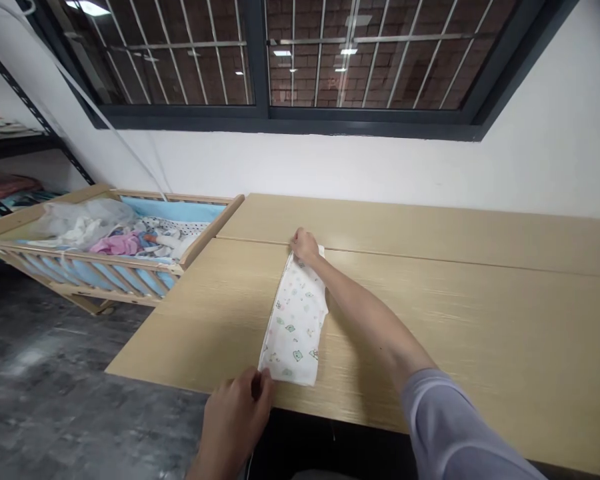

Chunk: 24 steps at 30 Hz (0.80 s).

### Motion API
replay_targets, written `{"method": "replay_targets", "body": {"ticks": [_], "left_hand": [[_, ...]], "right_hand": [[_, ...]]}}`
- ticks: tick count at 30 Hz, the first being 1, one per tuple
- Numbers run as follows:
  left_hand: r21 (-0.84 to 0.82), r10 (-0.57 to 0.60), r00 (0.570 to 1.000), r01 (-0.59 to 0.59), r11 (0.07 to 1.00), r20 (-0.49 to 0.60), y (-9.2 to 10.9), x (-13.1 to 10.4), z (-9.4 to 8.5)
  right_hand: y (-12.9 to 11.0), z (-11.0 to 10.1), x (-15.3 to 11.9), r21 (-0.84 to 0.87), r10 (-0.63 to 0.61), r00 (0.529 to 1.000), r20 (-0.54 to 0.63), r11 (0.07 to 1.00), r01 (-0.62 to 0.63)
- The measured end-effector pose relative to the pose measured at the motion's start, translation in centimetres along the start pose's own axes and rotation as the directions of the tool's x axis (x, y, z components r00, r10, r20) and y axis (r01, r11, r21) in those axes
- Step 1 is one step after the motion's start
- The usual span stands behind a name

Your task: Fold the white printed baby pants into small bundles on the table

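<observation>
A white garment, which looks like baby pants folded lengthwise, lies flat on the wooden table. Small green and pink prints dot its cloth, and its right edge juts out to a point about midway. My right hand reaches across to the far end and is closed on the far left corner, fingertips partly hidden. At the near end, my left hand pinches the near left corner, close to the table's front edge. Between the two hands the left edge runs straight.
The light wooden table stretches far to the right, with a seam across it. A wooden crib holding loose clothes and a plastic bag adjoins it on the left. Behind are a white wall and a barred window; shelves stand far left.
</observation>
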<state>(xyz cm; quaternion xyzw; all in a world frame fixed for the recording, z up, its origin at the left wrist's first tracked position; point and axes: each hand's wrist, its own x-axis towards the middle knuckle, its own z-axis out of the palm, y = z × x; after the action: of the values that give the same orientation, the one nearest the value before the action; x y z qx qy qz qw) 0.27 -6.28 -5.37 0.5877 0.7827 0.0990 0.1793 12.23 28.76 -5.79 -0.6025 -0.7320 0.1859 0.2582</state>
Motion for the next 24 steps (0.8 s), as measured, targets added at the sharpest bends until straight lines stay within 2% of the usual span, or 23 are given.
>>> {"method": "replay_targets", "body": {"ticks": [2,3,4,5,6,8,9,10,12,15,17,18,20,22,24], "left_hand": [[0.05,-0.021,0.994,0.027,0.998,-0.111,-0.1,-0.4,0.0],[0.055,0.017,0.98,-0.006,0.998,-0.2,-0.1,-0.6,0.0],[0.054,0.093,0.95,-0.081,0.995,-0.297,-0.1,-0.9,0.0],[0.058,0.195,0.9,-0.187,0.981,-0.389,-0.1,-1.2,0.1],[0.076,0.305,0.832,-0.306,0.949,-0.464,0.0,-1.5,0.4],[0.153,0.487,0.692,-0.488,0.859,-0.533,0.2,-2.1,1.2],[0.205,0.547,0.646,-0.528,0.824,-0.533,0.2,-2.3,1.9],[0.263,0.589,0.619,-0.54,0.8,-0.52,0.2,-2.4,2.7],[0.369,0.631,0.61,-0.512,0.775,-0.479,-0.1,-2.6,4.6],[0.46,0.631,0.627,-0.441,0.771,-0.457,-0.9,-2.8,7.3],[0.481,0.637,0.621,-0.429,0.764,-0.457,-1.1,-3.0,8.2],[0.485,0.641,0.62,-0.432,0.761,-0.453,-1.1,-3.1,8.3],[0.469,0.626,0.636,-0.429,0.772,-0.45,-0.6,-3.3,8.2],[0.432,0.589,0.668,-0.413,0.802,-0.455,0.0,-3.5,7.9],[0.403,0.559,0.69,-0.399,0.824,-0.459,0.6,-3.6,7.7]], "right_hand": [[-0.4,-0.3,-0.6,-0.02,-0.02,1.0,0.006,1.0,0.02],[-0.7,-0.5,-1.1,-0.028,-0.056,0.998,0.005,0.998,0.056],[-1.0,-0.9,-1.9,-0.032,-0.12,0.993,0.004,0.992,0.12],[-1.4,-1.4,-2.9,-0.029,-0.21,0.978,0.009,0.977,0.21],[-1.8,-1.9,-4.2,-0.018,-0.32,0.947,0.026,0.947,0.32],[-2.6,-3.2,-7.6,0.036,-0.538,0.836,0.103,0.842,0.538],[-3.0,-3.8,-9.6,0.077,-0.622,0.765,0.165,0.782,0.619],[-3.2,-4.4,-11.8,0.116,-0.68,0.695,0.234,0.729,0.675],[-3.4,-5.1,-15.9,0.189,-0.757,0.541,0.367,0.63,0.753],[-2.8,-5.2,-20.4,0.287,-0.823,0.317,0.471,0.483,0.827],[-1.9,-4.6,-21.6,0.323,-0.836,0.235,0.497,0.429,0.844],[-1.5,-4.3,-21.8,0.329,-0.835,0.221,0.505,0.423,0.844],[-0.6,-3.6,-21.1,0.327,-0.822,0.231,0.521,0.442,0.835],[0.2,-3.1,-19.4,0.3,-0.79,0.283,0.544,0.498,0.814],[1.0,-2.6,-17.1,0.25,-0.739,0.359,0.57,0.573,0.781]]}}
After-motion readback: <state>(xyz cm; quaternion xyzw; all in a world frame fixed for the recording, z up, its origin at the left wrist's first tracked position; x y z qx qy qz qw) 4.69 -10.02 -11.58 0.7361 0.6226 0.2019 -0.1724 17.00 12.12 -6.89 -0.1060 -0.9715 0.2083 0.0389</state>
